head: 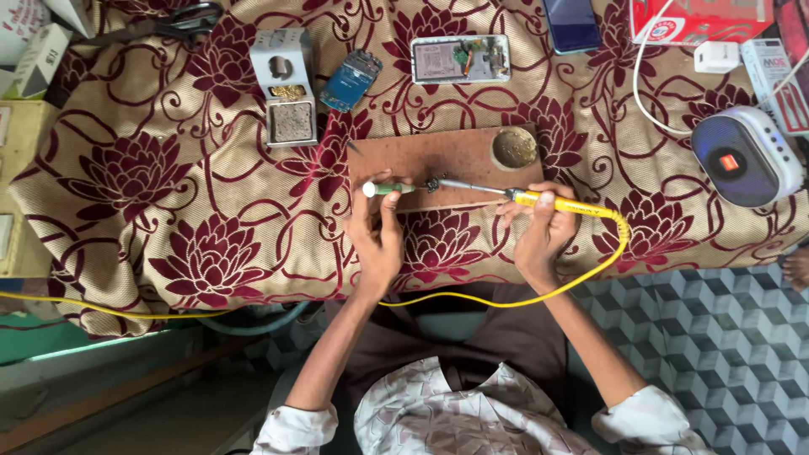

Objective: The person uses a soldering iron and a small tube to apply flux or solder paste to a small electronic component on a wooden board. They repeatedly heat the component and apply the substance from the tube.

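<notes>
Soldering iron, yellow-handled, lies horizontally with its metal tip pointing left toward a small dark component on the brown wooden board. Right hand grips its handle; left hand pinches a green-handled tool just left of the component. Yellow cord loops below.

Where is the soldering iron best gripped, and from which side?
Probably on the yellow handle of the soldering iron, where the right hand holds it now, coming from the near edge of the board. The iron lies roughly level, its metal tip pointing left at the small part beside the green tool in the left hand; the cord trails off the right end.
</notes>
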